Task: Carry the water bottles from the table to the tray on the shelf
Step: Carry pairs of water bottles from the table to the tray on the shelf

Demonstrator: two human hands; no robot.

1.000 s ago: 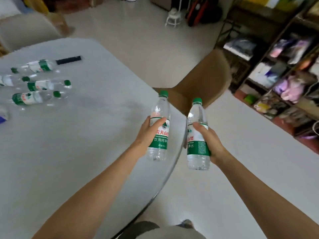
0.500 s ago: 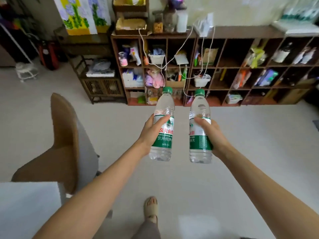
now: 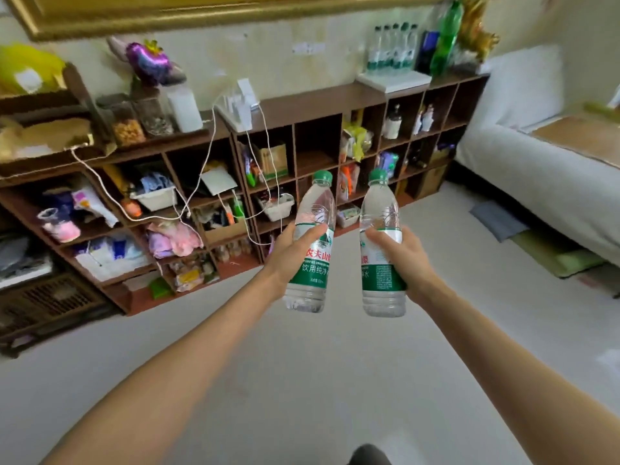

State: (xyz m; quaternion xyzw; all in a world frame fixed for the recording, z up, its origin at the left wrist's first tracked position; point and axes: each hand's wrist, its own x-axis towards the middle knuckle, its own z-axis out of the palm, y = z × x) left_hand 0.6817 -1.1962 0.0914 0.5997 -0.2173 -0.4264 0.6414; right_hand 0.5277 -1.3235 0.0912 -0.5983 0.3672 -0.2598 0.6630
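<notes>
My left hand (image 3: 291, 250) grips a clear water bottle (image 3: 312, 243) with a green cap and green label, held upright in front of me. My right hand (image 3: 402, 255) grips a second water bottle (image 3: 380, 246) of the same kind, also upright, a hand's width to the right of the first. A white tray (image 3: 394, 81) lies on top of the brown shelf (image 3: 302, 107) at the far right, with several water bottles (image 3: 391, 48) standing on it. Both held bottles are well short of the shelf, over open floor.
The shelf's cubbies are packed with toys, boxes and bags, with white cables (image 3: 214, 182) hanging across them. A tall green bottle (image 3: 444, 38) stands beside the tray. A white bed (image 3: 550, 176) lies on the right, with mats (image 3: 536, 243) on the floor beside it.
I have turned away from the table and chair toward the shelf. The view has swung right and closer, bringing the tray on top into sight. Both hands still hold their bottles.
</notes>
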